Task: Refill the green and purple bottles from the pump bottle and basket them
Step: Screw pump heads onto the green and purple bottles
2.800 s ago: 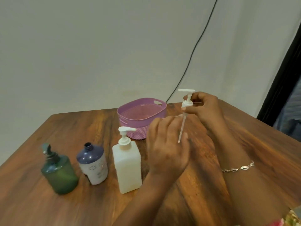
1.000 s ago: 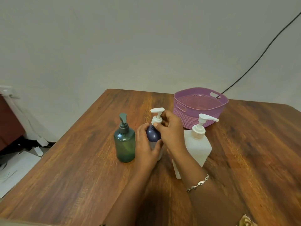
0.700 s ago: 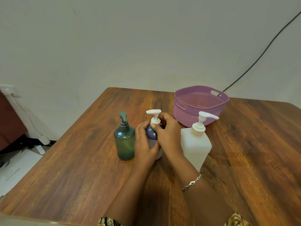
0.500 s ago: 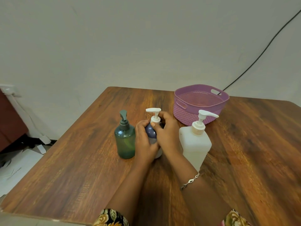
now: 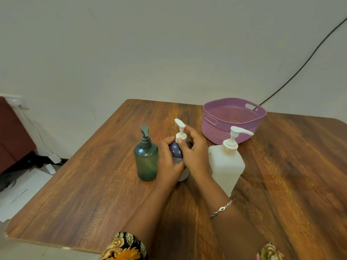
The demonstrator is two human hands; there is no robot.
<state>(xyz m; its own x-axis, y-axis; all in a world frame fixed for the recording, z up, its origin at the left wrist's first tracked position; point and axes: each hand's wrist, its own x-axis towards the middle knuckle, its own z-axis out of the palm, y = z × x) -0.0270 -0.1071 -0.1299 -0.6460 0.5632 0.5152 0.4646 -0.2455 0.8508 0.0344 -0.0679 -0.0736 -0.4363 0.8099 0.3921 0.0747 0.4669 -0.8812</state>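
Now the purple bottle (image 5: 175,152) pump (image 5: 180,128) has turned — right hand (image 5: 195,154) gripping.

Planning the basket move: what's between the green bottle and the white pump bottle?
Head view: the purple bottle, held by the left hand and right hand, stands between them.

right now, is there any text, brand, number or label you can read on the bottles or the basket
No readable text anywhere in this view.
On the purple bottle, the pale lower band is mostly covered by the left hand and right hand; nothing is legible on what shows.
On the green bottle, white pump bottle and purple basket, no print is visible.
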